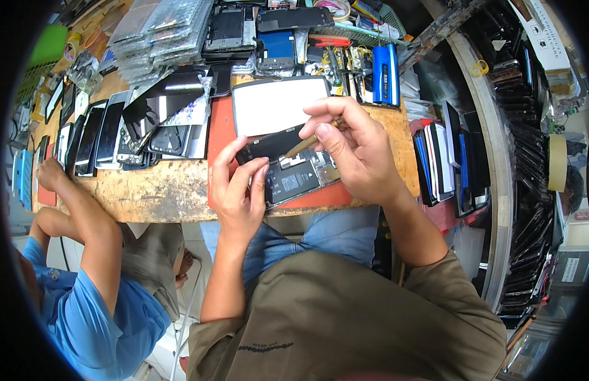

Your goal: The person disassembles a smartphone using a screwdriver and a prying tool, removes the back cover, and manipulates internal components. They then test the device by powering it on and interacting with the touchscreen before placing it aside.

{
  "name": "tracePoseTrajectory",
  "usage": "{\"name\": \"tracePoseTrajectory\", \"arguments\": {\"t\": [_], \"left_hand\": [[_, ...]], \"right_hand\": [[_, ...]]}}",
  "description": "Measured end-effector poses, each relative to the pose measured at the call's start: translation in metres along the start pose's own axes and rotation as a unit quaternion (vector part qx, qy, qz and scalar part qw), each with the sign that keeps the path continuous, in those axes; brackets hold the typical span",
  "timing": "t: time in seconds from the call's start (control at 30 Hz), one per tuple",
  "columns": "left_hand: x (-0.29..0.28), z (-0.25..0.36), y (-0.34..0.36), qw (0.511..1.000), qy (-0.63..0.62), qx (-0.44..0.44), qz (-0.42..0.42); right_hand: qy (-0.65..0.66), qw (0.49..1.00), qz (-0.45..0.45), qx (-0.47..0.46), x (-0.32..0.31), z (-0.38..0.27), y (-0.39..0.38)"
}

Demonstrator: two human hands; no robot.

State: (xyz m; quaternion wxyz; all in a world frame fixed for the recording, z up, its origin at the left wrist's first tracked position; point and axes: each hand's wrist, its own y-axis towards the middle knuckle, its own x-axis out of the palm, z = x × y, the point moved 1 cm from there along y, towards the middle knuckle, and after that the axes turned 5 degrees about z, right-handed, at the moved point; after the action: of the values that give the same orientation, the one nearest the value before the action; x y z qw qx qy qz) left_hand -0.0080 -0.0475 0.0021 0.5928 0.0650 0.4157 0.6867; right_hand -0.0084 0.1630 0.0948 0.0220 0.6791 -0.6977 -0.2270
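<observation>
An opened smartphone (296,180), its black battery and inner parts showing, lies near the table's front edge. A dark screen panel (269,145) is folded up along its far side. My left hand (236,193) is closed at the near left of the phone, thumb and fingers pinching around the edge of the screen panel. Between the thumb and fingers of my right hand (361,149) is a slim brass-coloured pen-like tool (303,147). Its tip points down and left to where panel and phone body meet; whether it touches is too small to tell.
Under the phone is an orange-red mat (332,195), with a white pad (278,106) behind. Several phones and stacked bubble-wrapped parts (161,38) crowd the left and back. A blue device (386,75) stands at back right. A co-worker in a blue shirt (98,324) sits at left.
</observation>
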Motion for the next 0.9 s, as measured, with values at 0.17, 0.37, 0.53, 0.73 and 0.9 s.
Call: {"name": "tracePoseTrajectory", "arguments": {"t": [0.17, 0.37, 0.53, 0.73, 0.9], "left_hand": [[0.0, 0.0, -0.002, 0.999, -0.014, -0.031, 0.008], [0.001, -0.001, 0.001, 0.999, -0.019, -0.017, 0.024], [0.001, -0.002, 0.0, 0.999, -0.026, -0.015, 0.027], [0.001, -0.003, -0.001, 0.999, -0.014, -0.01, 0.026], [0.001, -0.001, -0.001, 1.0, -0.005, -0.01, 0.028]], "right_hand": [[0.002, 0.999, 0.0, -0.044, 0.005, 0.007, -0.004], [-0.017, 0.998, -0.029, -0.043, 0.007, 0.005, -0.004], [-0.031, 0.997, -0.049, -0.057, 0.01, 0.006, -0.004], [-0.03, 0.997, -0.049, -0.055, 0.011, 0.008, -0.003], [-0.037, 0.997, -0.05, -0.05, 0.01, 0.006, -0.004]]}}
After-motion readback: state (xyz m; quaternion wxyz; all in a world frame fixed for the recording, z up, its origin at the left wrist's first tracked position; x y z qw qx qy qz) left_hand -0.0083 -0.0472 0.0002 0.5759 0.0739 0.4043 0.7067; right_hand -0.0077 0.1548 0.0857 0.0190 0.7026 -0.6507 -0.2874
